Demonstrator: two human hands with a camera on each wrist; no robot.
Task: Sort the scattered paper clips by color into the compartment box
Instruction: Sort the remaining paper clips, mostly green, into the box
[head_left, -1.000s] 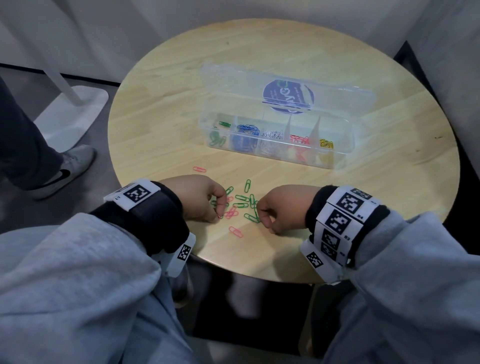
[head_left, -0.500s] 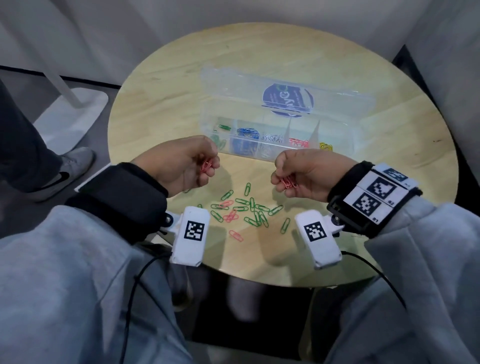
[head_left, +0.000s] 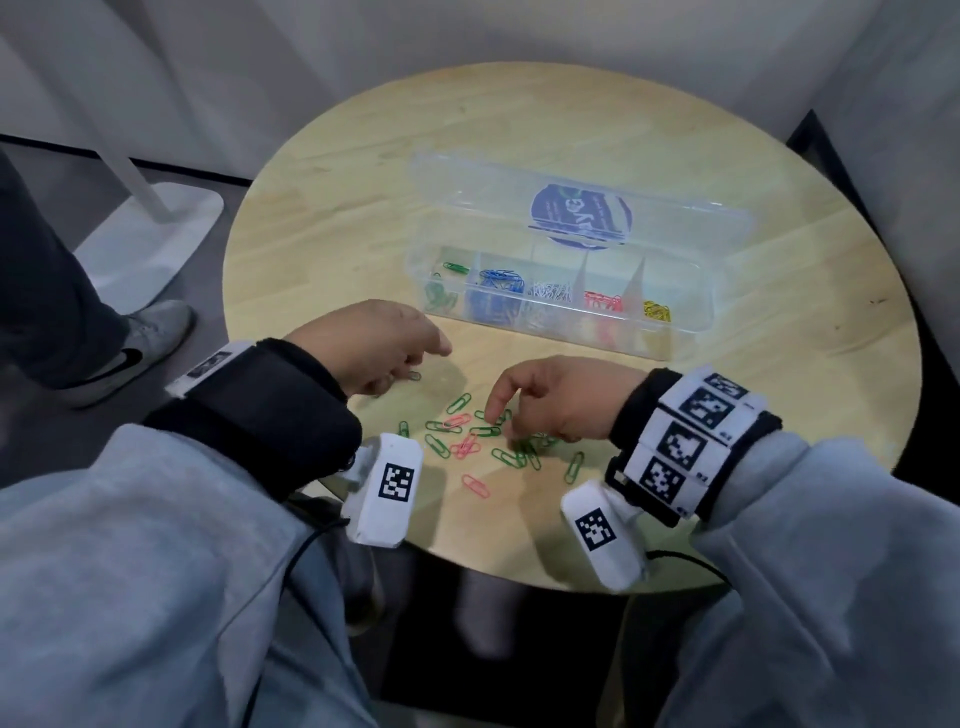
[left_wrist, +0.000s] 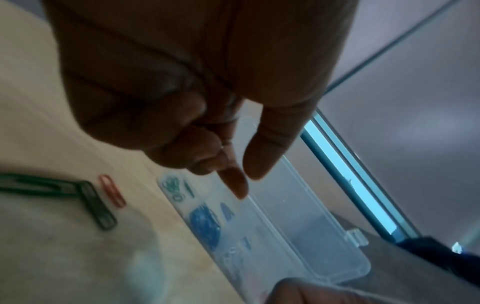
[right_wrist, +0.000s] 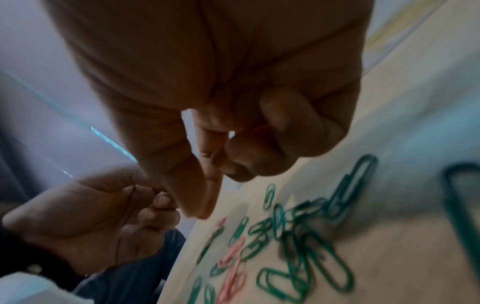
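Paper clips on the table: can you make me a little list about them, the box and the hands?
loose clips: green paper clips and pink paper clips scattered on the round table
box: clear compartment box, lid open
box colours, left to right: green, blue, white, red, yellow
left hand: above the table, beside the pile
right hand: fingers reaching down to the pile
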